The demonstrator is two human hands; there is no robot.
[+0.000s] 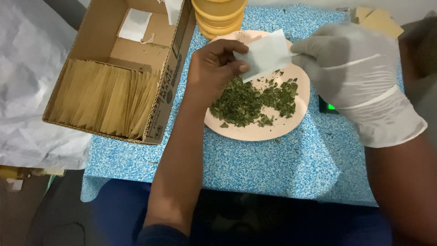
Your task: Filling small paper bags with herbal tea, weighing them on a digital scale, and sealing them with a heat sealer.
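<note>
Head view: thin white paper sachet (265,53) between both hands.

Cardboard box (98,43) of brown packets (107,98), yellow bowls (218,13).

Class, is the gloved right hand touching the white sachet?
Touching. The head view shows the right hand pinching the sachet's right edge, while the left hand grips its lower left corner.

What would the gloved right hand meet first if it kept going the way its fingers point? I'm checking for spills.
The right hand points left, already pinching the white paper sachet. Beyond it, the bare left hand comes first, though depth is unclear.
</note>
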